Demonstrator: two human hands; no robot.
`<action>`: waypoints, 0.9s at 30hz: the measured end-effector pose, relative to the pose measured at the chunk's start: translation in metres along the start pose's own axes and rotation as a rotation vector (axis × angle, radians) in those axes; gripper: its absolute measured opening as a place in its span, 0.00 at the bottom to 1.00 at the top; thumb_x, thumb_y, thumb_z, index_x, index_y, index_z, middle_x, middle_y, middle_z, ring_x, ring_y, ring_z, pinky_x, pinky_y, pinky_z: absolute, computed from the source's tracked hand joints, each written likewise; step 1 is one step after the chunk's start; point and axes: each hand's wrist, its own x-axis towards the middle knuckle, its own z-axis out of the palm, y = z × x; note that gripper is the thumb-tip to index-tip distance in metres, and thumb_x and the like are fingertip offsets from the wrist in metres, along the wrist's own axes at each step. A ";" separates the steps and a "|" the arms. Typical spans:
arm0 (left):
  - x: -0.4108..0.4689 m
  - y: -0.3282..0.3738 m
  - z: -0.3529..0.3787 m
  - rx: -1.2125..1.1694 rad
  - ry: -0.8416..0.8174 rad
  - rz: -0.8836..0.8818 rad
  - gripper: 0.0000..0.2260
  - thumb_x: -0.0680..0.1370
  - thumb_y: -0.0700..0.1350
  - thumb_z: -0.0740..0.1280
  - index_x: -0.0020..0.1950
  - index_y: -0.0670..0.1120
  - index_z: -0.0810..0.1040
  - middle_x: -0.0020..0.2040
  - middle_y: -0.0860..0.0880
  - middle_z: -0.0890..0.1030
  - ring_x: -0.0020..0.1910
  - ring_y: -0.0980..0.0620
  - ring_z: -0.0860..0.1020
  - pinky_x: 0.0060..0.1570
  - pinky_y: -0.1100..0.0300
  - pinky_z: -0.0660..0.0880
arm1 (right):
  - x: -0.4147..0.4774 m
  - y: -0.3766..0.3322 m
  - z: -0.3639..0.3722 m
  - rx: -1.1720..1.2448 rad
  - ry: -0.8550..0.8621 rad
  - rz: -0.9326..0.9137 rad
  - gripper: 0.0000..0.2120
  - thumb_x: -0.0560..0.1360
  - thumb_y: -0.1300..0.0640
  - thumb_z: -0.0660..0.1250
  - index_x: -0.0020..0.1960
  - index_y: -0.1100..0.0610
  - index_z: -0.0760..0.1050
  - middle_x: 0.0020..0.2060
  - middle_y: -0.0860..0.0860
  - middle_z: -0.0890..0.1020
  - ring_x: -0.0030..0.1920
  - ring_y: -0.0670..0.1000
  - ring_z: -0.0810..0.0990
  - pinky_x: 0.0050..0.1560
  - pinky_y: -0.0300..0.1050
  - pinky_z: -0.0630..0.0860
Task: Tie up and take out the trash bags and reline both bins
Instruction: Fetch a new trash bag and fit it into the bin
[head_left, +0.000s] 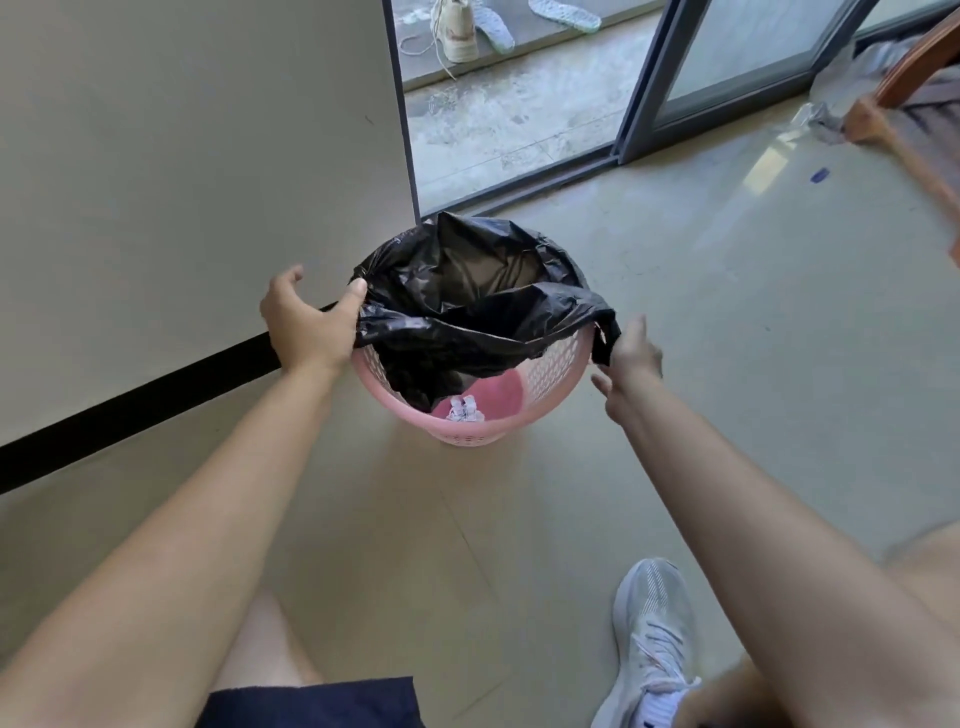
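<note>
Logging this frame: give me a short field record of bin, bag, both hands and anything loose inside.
bin: pink mesh bin, upright on the floor beside the wall
bag: black bag, draped over far rim, near edge off the rim
left hand: pinches bag edge at left rim
right hand: holds bag flap at right rim
loose item: white crumpled scrap on bare bin bottom

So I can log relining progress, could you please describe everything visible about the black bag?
The black bag is thin, glossy, crumpled plastic with its mouth open. Its far edge drapes over the pink bin; its near edge is stretched across the opening, unseated. The left hand pinches its left edge, the right hand its right.
</note>
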 end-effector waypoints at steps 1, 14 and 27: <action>-0.011 0.000 0.002 0.023 0.115 -0.021 0.33 0.69 0.58 0.74 0.69 0.46 0.69 0.68 0.45 0.70 0.68 0.47 0.69 0.67 0.54 0.67 | -0.006 -0.001 0.005 0.005 0.087 0.002 0.32 0.75 0.34 0.57 0.70 0.56 0.67 0.67 0.56 0.72 0.60 0.59 0.77 0.55 0.54 0.77; -0.102 -0.028 0.035 -0.787 0.305 -0.668 0.08 0.78 0.41 0.62 0.40 0.47 0.77 0.41 0.48 0.81 0.40 0.49 0.81 0.41 0.57 0.80 | -0.054 0.057 0.037 0.250 0.153 -0.085 0.10 0.79 0.56 0.57 0.46 0.56 0.76 0.46 0.51 0.81 0.51 0.58 0.80 0.55 0.50 0.78; -0.079 -0.082 0.021 -0.558 0.054 -0.911 0.06 0.78 0.35 0.59 0.43 0.42 0.73 0.34 0.44 0.76 0.24 0.53 0.73 0.26 0.61 0.70 | -0.019 0.063 0.005 0.155 -0.113 0.104 0.08 0.78 0.63 0.61 0.43 0.55 0.75 0.36 0.52 0.78 0.33 0.50 0.75 0.34 0.41 0.77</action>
